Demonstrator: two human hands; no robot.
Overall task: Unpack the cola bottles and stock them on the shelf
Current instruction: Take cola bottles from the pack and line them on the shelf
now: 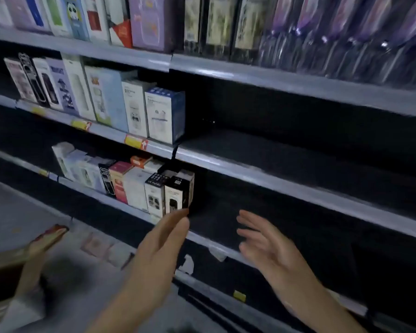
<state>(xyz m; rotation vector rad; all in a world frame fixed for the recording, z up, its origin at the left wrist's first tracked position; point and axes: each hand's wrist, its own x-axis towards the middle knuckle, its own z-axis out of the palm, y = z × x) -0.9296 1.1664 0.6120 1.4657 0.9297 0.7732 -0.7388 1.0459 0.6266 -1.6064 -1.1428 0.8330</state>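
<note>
No cola bottle shows in this blurred view. My left hand (162, 243) is stretched forward with flat fingers, its fingertips just below a black boxed product (177, 197) on the lower shelf. My right hand (265, 246) is held out beside it with fingers spread, in front of the dark bare stretch of the lower shelf (226, 247). Neither hand holds anything. An open cardboard carton (22, 255) with a raised flap sits at the lower left on the floor.
Small boxed products (130, 181) fill the left part of the lower shelf, and more boxes (111, 102) stand on the middle shelf. The right halves of both shelves (310, 150) are dark. Purple wrapped packs (358, 37) line the top shelf.
</note>
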